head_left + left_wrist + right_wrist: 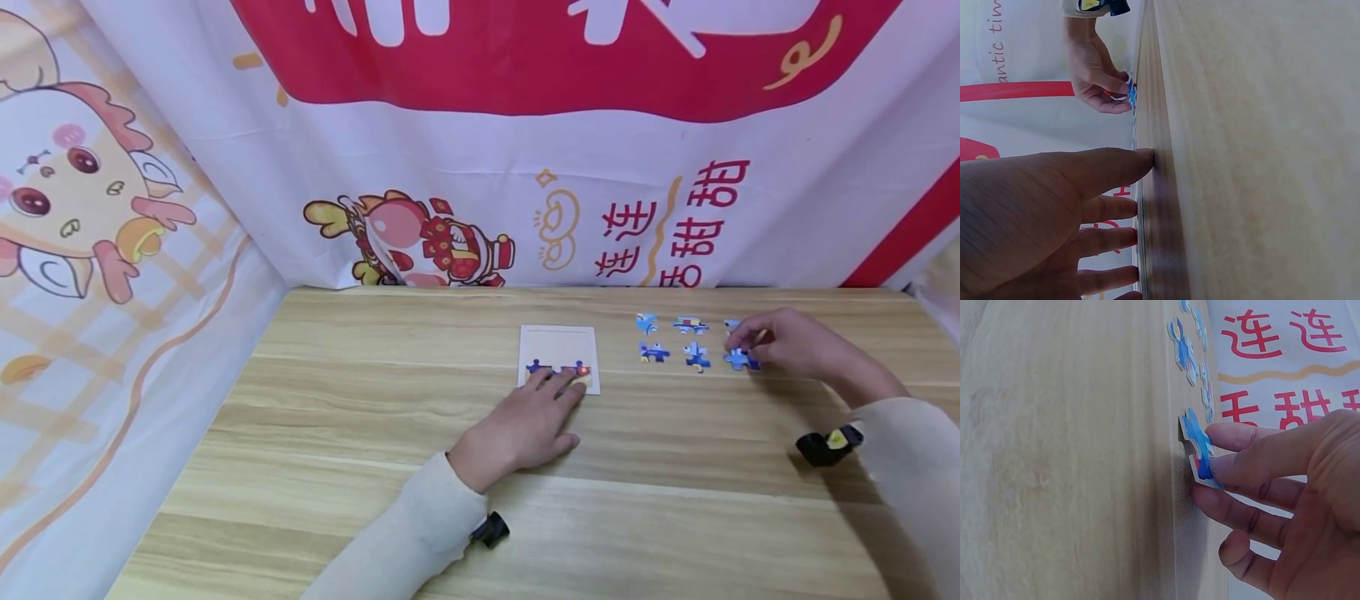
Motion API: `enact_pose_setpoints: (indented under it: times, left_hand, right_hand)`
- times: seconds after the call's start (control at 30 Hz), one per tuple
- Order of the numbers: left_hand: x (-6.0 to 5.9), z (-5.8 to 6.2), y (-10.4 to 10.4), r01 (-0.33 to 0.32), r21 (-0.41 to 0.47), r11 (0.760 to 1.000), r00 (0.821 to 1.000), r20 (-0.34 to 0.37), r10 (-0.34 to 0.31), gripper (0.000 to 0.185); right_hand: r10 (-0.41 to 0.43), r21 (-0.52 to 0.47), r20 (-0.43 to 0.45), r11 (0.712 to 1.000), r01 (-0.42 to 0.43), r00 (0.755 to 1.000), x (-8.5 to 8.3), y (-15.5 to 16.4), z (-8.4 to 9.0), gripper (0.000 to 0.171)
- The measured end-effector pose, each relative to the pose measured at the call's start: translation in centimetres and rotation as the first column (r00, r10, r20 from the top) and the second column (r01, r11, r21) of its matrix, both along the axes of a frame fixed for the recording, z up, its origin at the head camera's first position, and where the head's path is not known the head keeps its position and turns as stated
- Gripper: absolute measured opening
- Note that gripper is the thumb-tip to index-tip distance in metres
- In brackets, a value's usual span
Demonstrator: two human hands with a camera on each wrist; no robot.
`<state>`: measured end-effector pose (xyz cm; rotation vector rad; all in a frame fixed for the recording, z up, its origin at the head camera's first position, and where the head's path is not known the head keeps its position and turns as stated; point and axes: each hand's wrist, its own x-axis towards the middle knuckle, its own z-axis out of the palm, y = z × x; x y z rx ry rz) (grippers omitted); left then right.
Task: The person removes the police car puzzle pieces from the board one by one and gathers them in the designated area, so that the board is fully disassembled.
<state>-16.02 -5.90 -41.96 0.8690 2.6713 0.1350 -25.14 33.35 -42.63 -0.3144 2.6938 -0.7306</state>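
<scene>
A small white puzzle tray (557, 343) lies on the wooden table, with several joined jigsaw pieces along its near side. My left hand (519, 427) rests there, fingers straight and spread over those pieces, partly covering them; the left wrist view shows its thumb (1119, 170) extended. Off to the right, my right hand (797, 346) pinches a blue jigsaw piece (1195, 439) between thumb and fingers. That piece is tilted, with one edge close to the table, as the right wrist view shows. Part of another piece (732, 324) shows just behind the right hand's fingers.
Between the tray and the right hand lie loose jigsaw pieces, among them a pale blue one (647, 323), a dark blue one (654, 353) and a blue and white one (697, 358). A printed cloth (465, 150) hangs along the table's far edge.
</scene>
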Motion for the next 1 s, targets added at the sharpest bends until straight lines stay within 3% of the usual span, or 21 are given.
enact_pose_setpoints:
  times: [0.53, 1.0]
  left_hand:
    - [-0.05, -0.16, 0.13, -0.005, -0.011, 1.000, 1.000, -0.003, 0.005, 0.071]
    - [-0.05, -0.11, 0.15, -0.008, -0.018, 1.000, 1.000, 0.000, 0.008, 0.070]
  right_hand:
    - [0.031, 0.027, -0.073, 0.999, -0.029, 0.997, 0.46, -0.43, -0.08, 0.031]
    - [0.009, 0.057, -0.065, 0.998, -0.006, 0.998, 0.49, -0.47, 0.02, 0.030]
